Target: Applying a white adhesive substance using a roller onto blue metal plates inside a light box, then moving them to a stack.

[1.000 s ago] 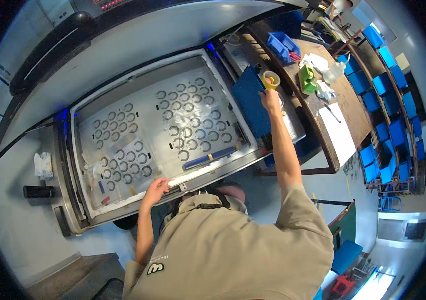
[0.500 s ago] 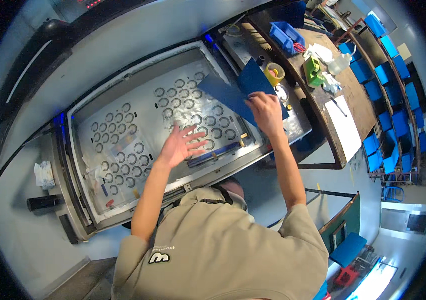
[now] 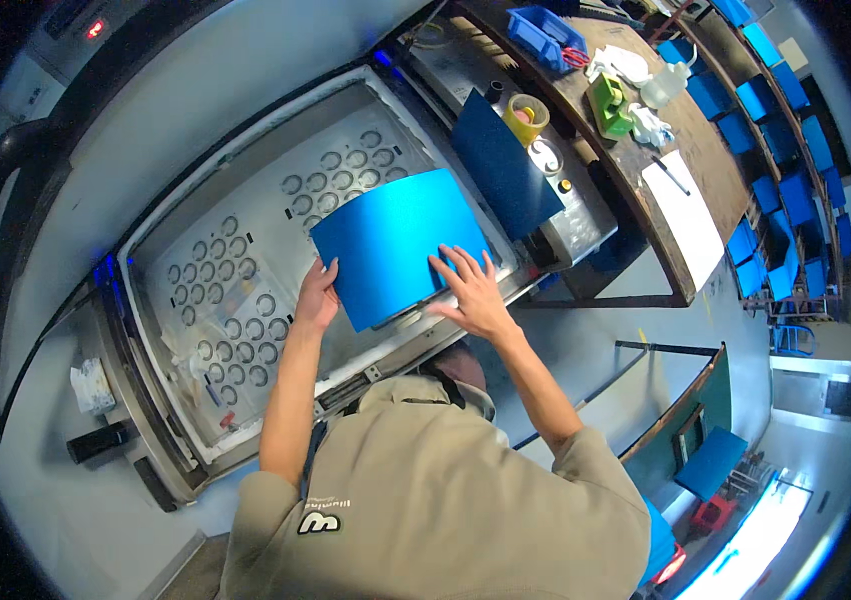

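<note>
Sheet [image 3: 396, 235]: held over tray [image 3: 271, 190] two-handed, apparently for steadiness
Left hand [image 3: 318, 297]: edge pinched
Right hand [image 3: 478, 300]: laid on; grip unclear

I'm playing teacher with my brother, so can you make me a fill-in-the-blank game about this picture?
1. The left hand and right hand touch a sheet coloured ____.
2. The pen lies on paper coloured ____.
3. Left or right: the bottle is to the ____ of the touched sheet.

Missing words: blue; white; right.
</note>
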`<state>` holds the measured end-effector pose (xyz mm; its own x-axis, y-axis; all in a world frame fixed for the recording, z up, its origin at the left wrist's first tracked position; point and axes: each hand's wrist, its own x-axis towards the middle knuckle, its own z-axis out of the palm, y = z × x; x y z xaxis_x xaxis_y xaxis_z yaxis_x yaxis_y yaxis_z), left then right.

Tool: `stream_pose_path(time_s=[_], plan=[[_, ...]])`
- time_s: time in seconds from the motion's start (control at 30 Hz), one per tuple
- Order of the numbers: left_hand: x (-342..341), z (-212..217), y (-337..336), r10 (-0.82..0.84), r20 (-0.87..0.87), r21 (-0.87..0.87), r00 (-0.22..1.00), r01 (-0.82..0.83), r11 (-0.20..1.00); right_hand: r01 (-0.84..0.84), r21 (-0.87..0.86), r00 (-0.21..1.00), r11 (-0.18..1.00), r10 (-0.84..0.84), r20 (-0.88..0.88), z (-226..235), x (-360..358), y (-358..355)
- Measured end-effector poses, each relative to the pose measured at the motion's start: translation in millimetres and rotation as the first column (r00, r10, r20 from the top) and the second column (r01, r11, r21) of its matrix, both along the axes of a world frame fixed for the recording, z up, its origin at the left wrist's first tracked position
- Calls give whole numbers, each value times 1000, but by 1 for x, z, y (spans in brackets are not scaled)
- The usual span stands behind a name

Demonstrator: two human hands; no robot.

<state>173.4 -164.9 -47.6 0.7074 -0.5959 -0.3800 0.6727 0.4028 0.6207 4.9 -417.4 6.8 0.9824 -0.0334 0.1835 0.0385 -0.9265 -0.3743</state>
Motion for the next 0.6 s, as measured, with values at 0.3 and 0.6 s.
stream_pose_path(time_s=[0.3, 0.6], plan=[[11, -44, 16, 47, 56, -39, 997, -45, 998, 356, 174, 932, 918, -335, -135, -66, 14, 17], [9, -67, 14, 76, 55, -57, 996, -72, 996, 460, 179, 880, 870, -418, -226, -97, 33, 37]])
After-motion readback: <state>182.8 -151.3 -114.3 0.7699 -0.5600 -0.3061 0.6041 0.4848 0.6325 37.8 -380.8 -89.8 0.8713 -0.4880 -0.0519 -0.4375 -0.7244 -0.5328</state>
